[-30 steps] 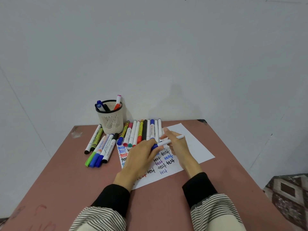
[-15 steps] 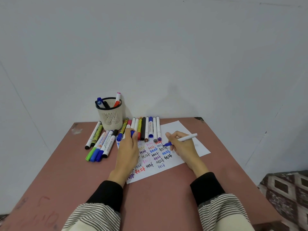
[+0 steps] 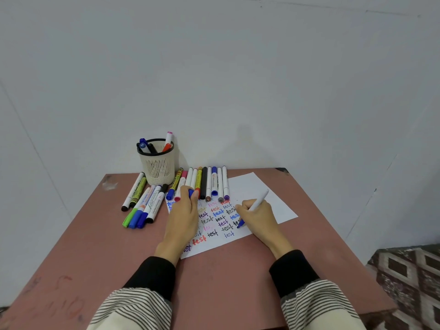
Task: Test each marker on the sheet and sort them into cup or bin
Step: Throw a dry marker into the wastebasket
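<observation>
Smudging looked the likeliest fault: the right hand [image 3: 256, 214] rested its heel on the white paper sheet [image 3: 250, 186] crowded with coloured "test" words, and could drag wet ink. It pinched a white-barrelled blue marker [image 3: 256, 203] in a closed writing grip, tip down on the sheet at five o'clock of the table. The left hand [image 3: 183, 213], curled shut round a small blue cap [image 3: 191, 193], pinned the sheet flat. The cream mesh cup [image 3: 158, 163] stood at eleven o'clock.

matt paper sheet [image 3: 247, 186], plastic mesh cup [image 3: 158, 167]
</observation>
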`<state>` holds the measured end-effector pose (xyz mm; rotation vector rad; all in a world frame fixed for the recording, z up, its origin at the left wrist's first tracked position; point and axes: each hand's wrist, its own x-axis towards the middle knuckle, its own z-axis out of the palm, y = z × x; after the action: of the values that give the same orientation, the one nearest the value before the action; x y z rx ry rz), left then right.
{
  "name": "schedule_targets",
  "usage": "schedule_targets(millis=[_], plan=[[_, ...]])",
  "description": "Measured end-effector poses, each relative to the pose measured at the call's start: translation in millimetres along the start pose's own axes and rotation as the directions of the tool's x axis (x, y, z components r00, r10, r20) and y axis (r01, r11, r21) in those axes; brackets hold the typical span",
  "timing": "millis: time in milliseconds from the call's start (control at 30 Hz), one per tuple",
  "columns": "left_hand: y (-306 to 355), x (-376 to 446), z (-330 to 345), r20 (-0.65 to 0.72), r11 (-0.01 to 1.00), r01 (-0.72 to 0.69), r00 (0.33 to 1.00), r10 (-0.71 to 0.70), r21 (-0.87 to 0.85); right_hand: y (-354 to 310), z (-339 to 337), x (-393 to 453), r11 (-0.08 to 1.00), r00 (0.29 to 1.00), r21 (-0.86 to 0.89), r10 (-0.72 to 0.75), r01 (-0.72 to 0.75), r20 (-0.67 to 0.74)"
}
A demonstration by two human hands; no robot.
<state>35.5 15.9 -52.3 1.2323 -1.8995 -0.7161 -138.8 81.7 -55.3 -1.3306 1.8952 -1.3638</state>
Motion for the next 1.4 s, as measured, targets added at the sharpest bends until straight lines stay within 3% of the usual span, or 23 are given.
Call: schedule_targets(millis=[767,1000,1400], plan=[[-3.8,3.5,2.3,0.034,0.992,0.014,0.999,-0.019,0.129,0.4,0.3,1.0,1.000,1.000,-0.011,0.021,-0.021,-0.014],[-4.3,4.6,3.2,0.041,0.991,0.025,0.999,-0.031,0.129,0.2,-2.7,2.5,1.000,0.992,-0.015,0.016,-0.018,-0.123],[-2.5,3.1,1.9,0.047,0.990,0.031,0.998,-0.038,0.139,3.0,-3.6,3.5,0.997,0.997,-0.046,0.055,-0.057,-0.054]])
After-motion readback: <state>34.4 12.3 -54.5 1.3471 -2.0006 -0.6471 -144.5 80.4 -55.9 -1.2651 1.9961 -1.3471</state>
